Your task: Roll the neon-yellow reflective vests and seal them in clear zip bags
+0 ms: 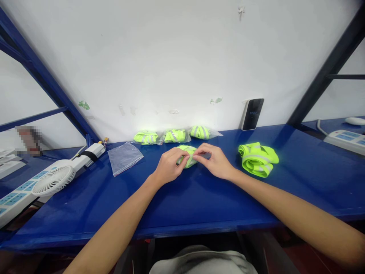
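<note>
Both of my hands meet over a neon-yellow bundle with grey reflective stripes (187, 161), which looks like a rolled reflective vest in a clear plastic bag. My left hand (172, 164) pinches the bag's edge between thumb and index finger. Close beside it, my right hand (214, 160) pinches the same edge, its fingertips almost touching the left ones. The hands cover part of the bundle. To the right lies a loosely rolled reflective vest (258, 159) without a bag. A flat clear zip bag (124, 156) rests to the left.
Three bagged yellow bundles (146, 137) line the wall at the back. A phone-like device (253, 114) leans upright against the wall. On the left, a white fan (54, 180) lies over a power strip (13, 201). Blue frame posts (54, 85) flank the blue table (199, 207).
</note>
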Motion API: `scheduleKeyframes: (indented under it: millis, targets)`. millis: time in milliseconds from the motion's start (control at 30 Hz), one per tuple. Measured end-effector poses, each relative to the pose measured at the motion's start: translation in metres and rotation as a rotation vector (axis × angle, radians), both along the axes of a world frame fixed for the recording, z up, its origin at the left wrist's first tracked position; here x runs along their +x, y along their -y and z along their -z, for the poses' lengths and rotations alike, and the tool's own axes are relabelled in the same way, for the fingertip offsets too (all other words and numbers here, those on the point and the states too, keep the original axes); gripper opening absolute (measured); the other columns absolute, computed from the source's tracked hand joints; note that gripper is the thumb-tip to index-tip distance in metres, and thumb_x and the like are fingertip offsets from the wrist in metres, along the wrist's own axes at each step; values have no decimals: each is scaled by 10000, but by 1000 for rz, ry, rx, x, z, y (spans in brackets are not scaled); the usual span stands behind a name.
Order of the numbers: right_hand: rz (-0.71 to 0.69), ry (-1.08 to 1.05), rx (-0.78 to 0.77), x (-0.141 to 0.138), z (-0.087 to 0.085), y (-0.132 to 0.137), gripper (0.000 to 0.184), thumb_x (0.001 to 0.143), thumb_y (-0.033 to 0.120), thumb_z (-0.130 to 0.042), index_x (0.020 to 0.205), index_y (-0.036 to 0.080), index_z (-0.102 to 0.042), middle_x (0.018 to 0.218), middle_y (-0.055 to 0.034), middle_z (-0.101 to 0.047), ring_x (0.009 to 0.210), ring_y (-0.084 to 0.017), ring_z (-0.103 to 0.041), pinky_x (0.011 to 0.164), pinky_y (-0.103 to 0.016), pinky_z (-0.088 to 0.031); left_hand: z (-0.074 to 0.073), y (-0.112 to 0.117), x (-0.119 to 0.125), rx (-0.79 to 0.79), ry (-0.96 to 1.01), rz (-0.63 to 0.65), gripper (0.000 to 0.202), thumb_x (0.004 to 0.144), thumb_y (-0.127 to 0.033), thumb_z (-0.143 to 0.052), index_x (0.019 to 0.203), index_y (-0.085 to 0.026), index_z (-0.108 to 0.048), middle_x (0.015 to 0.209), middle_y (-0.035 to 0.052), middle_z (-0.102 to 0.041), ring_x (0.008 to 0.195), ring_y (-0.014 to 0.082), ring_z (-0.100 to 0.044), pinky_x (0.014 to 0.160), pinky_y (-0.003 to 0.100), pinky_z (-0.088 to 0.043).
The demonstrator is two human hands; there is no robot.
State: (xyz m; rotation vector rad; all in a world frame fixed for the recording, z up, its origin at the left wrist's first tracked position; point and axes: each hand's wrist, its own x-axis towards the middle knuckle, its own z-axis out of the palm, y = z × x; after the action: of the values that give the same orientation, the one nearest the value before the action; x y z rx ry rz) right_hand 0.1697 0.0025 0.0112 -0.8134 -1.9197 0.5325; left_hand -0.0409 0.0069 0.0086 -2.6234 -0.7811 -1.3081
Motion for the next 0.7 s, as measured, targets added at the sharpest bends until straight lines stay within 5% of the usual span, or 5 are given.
scheduleKeyframes:
  millis: [700]
  targets:
    - [20,240,190,-3,4,5,70,923,204,-569,889,196,-630,834,-27,-610,773,-169,-585,726,-307,-436,-1,5,4,-85,-87,-7,84,928,-232,-515,895,-181,-574,803,46,-622,769,174,-545,734,318,-448]
